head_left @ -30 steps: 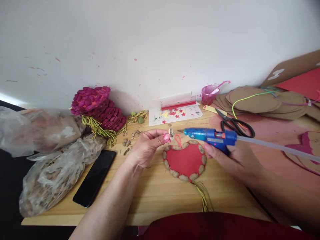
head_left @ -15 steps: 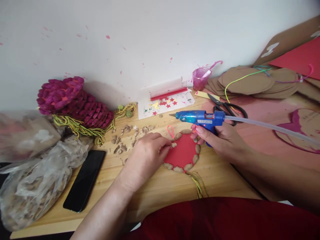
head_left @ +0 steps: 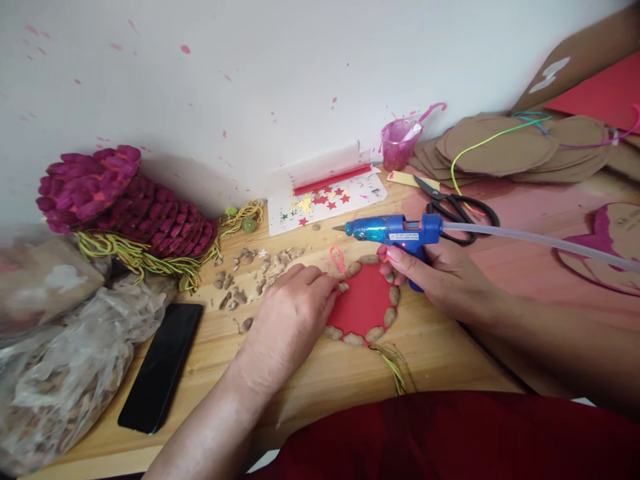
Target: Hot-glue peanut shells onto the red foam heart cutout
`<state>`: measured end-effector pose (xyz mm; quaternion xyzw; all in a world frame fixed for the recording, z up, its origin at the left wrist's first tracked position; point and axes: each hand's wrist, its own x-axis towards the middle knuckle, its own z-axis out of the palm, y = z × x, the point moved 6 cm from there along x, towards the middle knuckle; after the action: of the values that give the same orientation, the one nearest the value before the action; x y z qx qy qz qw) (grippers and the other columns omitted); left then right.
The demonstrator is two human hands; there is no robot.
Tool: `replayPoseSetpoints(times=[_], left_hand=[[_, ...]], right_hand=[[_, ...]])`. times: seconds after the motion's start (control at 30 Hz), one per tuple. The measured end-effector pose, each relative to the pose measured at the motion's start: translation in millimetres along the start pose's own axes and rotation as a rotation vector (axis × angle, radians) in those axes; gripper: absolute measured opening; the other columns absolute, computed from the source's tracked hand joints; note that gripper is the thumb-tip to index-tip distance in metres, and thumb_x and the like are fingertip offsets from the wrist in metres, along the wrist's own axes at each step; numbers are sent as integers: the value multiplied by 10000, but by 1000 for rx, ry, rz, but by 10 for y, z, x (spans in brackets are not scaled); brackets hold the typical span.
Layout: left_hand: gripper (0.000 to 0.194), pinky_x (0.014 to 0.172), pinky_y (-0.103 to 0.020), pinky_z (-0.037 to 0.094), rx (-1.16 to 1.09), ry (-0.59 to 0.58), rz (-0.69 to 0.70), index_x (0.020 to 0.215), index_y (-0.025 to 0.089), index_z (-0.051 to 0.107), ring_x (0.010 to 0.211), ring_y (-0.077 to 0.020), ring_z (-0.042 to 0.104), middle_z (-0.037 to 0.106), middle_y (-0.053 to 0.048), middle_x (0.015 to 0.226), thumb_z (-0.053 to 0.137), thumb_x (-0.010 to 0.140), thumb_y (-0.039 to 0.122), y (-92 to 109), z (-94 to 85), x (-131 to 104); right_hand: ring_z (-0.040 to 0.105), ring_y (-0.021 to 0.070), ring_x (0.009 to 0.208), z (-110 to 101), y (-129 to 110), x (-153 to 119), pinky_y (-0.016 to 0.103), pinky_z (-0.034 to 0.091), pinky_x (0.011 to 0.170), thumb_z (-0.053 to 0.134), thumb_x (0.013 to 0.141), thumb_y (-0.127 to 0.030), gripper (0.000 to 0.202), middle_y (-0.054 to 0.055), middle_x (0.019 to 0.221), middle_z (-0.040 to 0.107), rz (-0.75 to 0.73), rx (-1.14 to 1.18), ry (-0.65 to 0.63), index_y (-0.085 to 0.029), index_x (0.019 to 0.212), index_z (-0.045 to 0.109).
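A red disc (head_left: 364, 303) lies on the table, ringed with peanut shells (head_left: 374, 335) along its rim. At its upper left edge, my left hand (head_left: 295, 307) is closed, its fingertips pinching a peanut shell (head_left: 343, 287) against the disc. The thumb side is partly hidden. My right hand (head_left: 435, 273) grips a blue glue gun (head_left: 395, 231) by its handle, the nozzle pointing left above the disc. A clear glue stick (head_left: 520, 238) trails from the gun's back. An orange loop (head_left: 338, 259) rises from the disc's top, and yellow-green strings (head_left: 395, 370) hang from its bottom.
Loose peanut shells (head_left: 235, 287) are scattered left of the disc. A phone (head_left: 161, 367), a plastic bag (head_left: 75, 373) and stacked magenta discs (head_left: 135, 207) stand left. Star stickers (head_left: 320, 200), a cup (head_left: 397, 143), scissors (head_left: 463, 217) and cardboard discs (head_left: 505, 147) lie behind.
The view has shifted slightly, so the surroundings sit a little differently. My left fingers have moved slightly at the disc's rim; the glue gun stays in my right hand, nearly still.
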<state>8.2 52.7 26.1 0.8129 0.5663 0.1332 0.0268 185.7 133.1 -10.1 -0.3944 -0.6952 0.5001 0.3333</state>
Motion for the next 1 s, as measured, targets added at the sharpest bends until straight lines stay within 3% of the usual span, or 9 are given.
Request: replayPoseSetpoints(times=[1.0], left_hand=[[150,773,-353,498,13,-29,-16,966,180,699,836,-210,614,672,-70,872,552,963,212,5,24,0]], right_hand=[[622,183,658,-18,-5,8,346,488,588,575,934,-501,275,29,764,680,-5,-39,-1,-257,820,631]])
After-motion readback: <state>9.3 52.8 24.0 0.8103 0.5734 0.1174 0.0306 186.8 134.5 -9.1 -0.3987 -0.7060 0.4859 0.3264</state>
